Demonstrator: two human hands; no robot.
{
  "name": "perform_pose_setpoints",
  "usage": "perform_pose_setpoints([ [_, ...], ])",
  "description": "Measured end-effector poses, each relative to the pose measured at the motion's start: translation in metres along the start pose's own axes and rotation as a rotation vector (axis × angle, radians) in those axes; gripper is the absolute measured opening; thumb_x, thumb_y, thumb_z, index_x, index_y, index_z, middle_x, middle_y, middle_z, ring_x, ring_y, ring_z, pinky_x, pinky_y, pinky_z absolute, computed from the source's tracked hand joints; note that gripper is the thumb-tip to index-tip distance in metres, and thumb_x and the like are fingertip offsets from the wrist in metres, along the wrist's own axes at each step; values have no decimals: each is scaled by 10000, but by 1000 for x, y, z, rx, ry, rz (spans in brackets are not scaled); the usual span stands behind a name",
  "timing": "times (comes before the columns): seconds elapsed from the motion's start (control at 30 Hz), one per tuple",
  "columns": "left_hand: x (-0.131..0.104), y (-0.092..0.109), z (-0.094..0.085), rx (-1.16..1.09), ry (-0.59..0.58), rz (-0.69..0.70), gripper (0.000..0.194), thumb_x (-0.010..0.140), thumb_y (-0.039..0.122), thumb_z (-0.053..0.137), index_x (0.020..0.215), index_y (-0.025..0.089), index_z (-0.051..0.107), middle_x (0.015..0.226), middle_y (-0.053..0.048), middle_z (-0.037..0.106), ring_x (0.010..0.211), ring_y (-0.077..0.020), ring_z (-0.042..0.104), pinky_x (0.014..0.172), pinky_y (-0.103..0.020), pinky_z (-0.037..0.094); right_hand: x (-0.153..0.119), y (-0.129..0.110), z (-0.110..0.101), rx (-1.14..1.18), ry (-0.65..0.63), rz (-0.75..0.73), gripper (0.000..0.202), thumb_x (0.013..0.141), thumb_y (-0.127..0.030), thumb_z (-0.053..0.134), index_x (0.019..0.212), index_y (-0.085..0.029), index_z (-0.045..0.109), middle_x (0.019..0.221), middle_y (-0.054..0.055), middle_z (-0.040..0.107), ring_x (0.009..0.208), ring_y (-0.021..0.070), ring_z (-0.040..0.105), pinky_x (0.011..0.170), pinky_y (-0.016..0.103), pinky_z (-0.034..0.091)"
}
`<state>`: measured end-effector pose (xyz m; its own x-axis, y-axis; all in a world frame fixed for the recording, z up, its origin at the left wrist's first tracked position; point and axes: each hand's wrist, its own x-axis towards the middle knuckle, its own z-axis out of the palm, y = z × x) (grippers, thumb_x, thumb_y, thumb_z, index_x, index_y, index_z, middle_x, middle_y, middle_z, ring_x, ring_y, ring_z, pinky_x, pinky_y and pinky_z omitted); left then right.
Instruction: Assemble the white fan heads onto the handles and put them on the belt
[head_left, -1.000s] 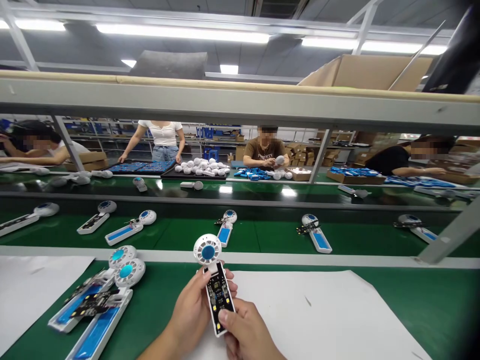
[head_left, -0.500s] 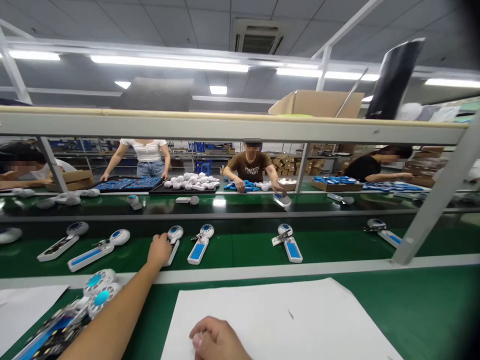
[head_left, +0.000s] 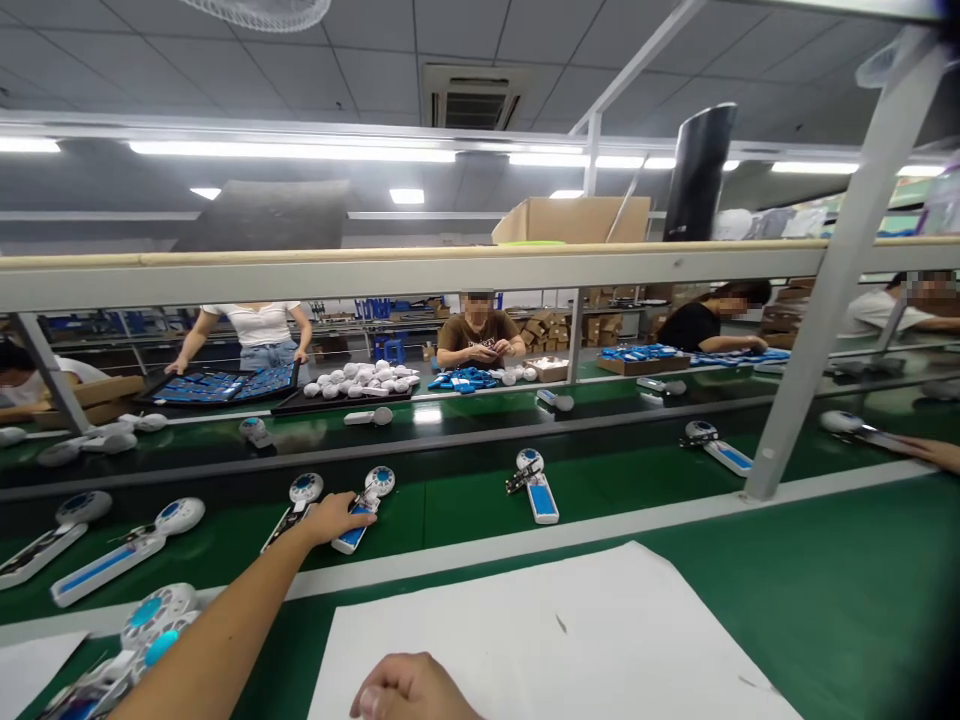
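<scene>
My left hand (head_left: 330, 520) reaches out over the green belt. Its fingers are closed on the blue-panelled handle of a white paddle-shaped device (head_left: 380, 482) with a round head. Just left of it lies a similar white device (head_left: 306, 488), its handle partly behind my wrist and showing dark circuitry. Low in the view my right hand (head_left: 416, 690) rests on a white sheet (head_left: 562, 640), fingers curled in and thumb bent beneath the index finger. Nothing shows in it, though its lower part is cut off.
More devices (head_left: 541, 498) lie along the belt (head_left: 457, 510). At lower left several round-headed units (head_left: 146, 612) are piled beside my forearm. A slanted metal post (head_left: 817, 290) stands at right. Co-workers sit or stand across the line; another person's hand (head_left: 934, 452) touches a device at far right.
My left hand has shifted from one device to the neighbouring one on its right. The view has turned right. My right hand stays curled on the sheet.
</scene>
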<state>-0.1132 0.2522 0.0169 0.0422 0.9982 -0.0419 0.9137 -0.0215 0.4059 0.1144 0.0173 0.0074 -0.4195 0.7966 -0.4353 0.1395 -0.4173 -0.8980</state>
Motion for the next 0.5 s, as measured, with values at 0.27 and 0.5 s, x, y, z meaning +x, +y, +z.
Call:
perform_pose_setpoints([
  [0.27,-35,31,-5,-57,74,-62,224,902,337,642,891,118,596,825,-11,594,764,-138,579,760,-312,502,11,17,-10,68,31,-223,622,779,-711,610,995,-128,638,631,0,539,521,61,425,526,183,315],
  [0.5,-173,81,54,-358,186,89,165,904,343,539,984,215,473,806,-17,607,735,-191,585,654,-252,406,12,23,-15,124,283,-609,825,765,-857,457,1091,-110,581,838,53,564,721,101,483,650,205,381],
])
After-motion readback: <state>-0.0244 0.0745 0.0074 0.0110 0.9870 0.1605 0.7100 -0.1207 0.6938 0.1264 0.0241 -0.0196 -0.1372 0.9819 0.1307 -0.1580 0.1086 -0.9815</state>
